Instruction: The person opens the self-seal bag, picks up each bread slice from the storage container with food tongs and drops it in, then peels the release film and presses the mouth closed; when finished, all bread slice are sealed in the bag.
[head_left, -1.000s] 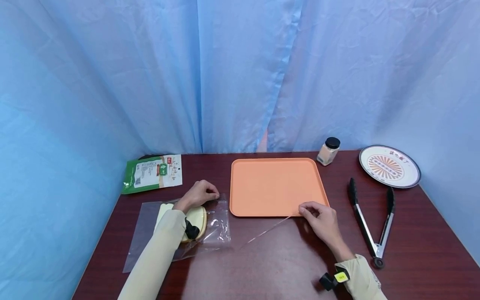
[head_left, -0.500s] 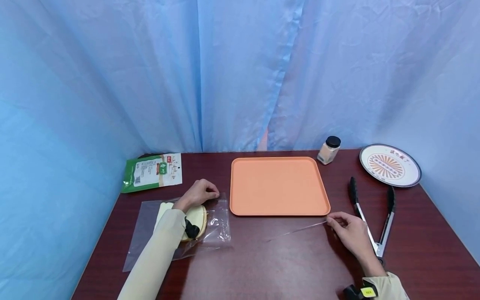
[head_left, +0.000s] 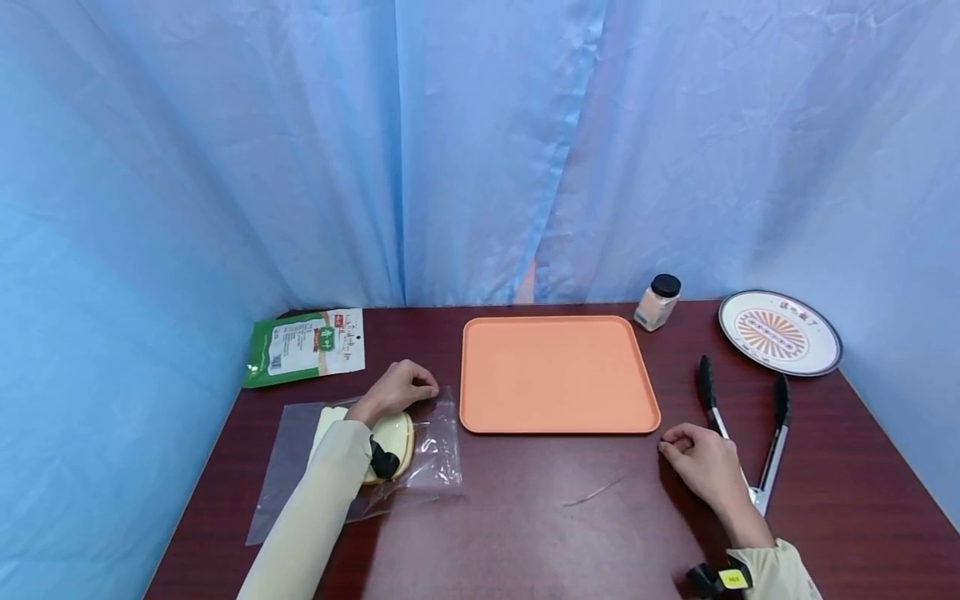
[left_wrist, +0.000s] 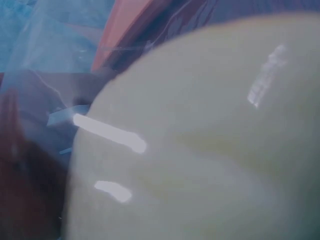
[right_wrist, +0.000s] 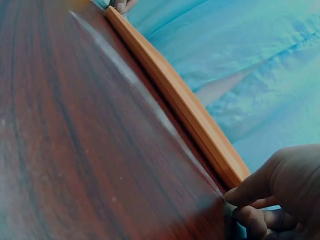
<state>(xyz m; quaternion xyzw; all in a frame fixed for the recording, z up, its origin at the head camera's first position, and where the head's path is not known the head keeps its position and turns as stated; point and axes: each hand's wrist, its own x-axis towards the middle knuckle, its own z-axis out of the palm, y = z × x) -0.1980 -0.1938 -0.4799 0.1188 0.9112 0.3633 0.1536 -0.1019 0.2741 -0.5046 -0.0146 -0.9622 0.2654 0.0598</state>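
A clear plastic bag (head_left: pixel 435 454) lies flat on the table at the left, with pale bread slices (head_left: pixel 393 433) inside it. My left hand (head_left: pixel 393 389) reaches across the bread, and its thumb and fingertips pinch the bag's far right corner. Bread with glare on the plastic over it (left_wrist: pixel 200 125) fills most of the left wrist view; the left fingers do not show clearly there. My right hand (head_left: pixel 705 467) is right of the tray's near corner. Between its thumb and forefinger it pinches the end of a thin clear plastic strip (right_wrist: pixel 150 102), which stretches leftward above the table.
An orange tray (head_left: pixel 555 375) stands behind, between my hands. Metal tongs (head_left: pixel 772 467) with black tips lie spread, partly behind the right hand. At the back are a black-capped jar (head_left: pixel 656 304), a patterned plate (head_left: pixel 780 333) and a green-and-white packet (head_left: pixel 303 347).
My right hand has moved right and a little toward me, drawing the plastic strip along; over the last half second it barely shifts. My left hand and the bag stay in place.
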